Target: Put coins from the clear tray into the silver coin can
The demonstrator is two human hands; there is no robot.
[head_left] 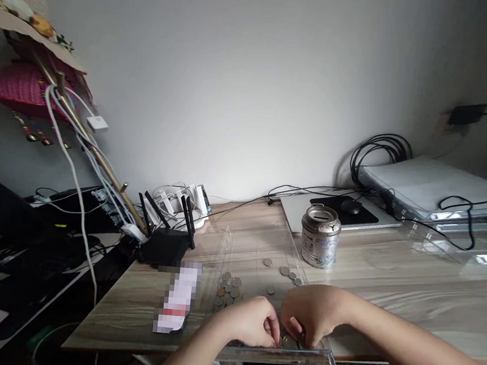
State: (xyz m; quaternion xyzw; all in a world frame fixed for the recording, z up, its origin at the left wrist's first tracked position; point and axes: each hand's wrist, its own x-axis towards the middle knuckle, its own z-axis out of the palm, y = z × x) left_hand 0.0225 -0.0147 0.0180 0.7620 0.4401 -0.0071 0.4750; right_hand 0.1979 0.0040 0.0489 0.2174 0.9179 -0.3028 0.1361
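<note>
Light: dim and soft, brightest on the wall (251, 92) at centre.
Shadows: dark corners at 8 and 2 o'clock.
Glare: acrylic shelf (457, 224) at 3 o'clock.
Distortion: wide-angle bending at edges.

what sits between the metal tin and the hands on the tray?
Head view: a few loose coins lie scattered on the clear tray between the tin and the right hand; otherwise bare tray.

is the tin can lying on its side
No, the tin can stands upright on the desk, slotted lid facing up, beyond both hands.
</note>
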